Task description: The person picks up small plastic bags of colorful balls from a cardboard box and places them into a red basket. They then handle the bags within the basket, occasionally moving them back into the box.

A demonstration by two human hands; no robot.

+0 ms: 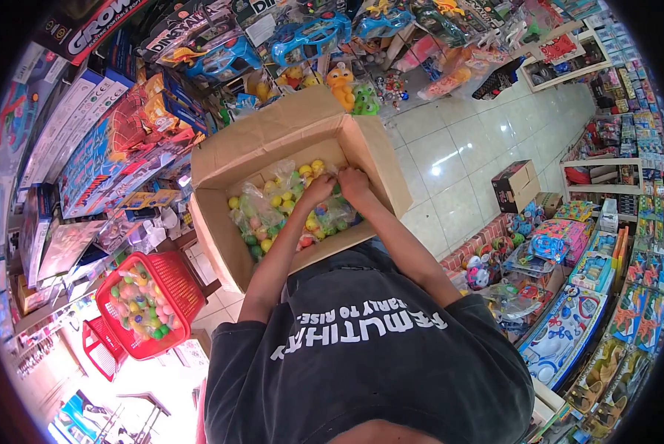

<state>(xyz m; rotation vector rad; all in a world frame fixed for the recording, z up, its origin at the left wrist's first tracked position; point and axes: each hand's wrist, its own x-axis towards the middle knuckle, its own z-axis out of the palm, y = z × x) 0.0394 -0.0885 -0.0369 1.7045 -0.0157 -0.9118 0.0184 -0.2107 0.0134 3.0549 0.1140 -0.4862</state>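
Bagged balls: the clear plastic bags of small coloured balls (276,200) lie inside the cardboard box (269,122), yellow, green and pink showing through creased film.
Handling: each bag is probably light for its bulk, the film limp and slippery, the balls shifting under your fingers. Gathered film at a bag's neck looks the surest hold; thin film could tear if you tug at one spot.
Left hand: your left hand (317,191) is over the bags, inside the box, fingers curled downward; you cannot tell whether they pinch film.
Right hand: your right hand (354,183) is just beside it, near the box's right wall, fingers bent inward; their grip is hidden too.
Red basket: to the left of the box, nearer you, the basket (184,285) holds more coloured balls (143,303) in clear plastic.
Small carton: a brown carton (515,186) sits on the tiled floor (435,155), right of the box.
Writing: your dark shirt (376,377), on the near side of the box, reads "EARLY TO RISE"; beyond the box, hanging toy packs (313,37) show "DINO", and a dark package (88,29) at far left shows "GROW".
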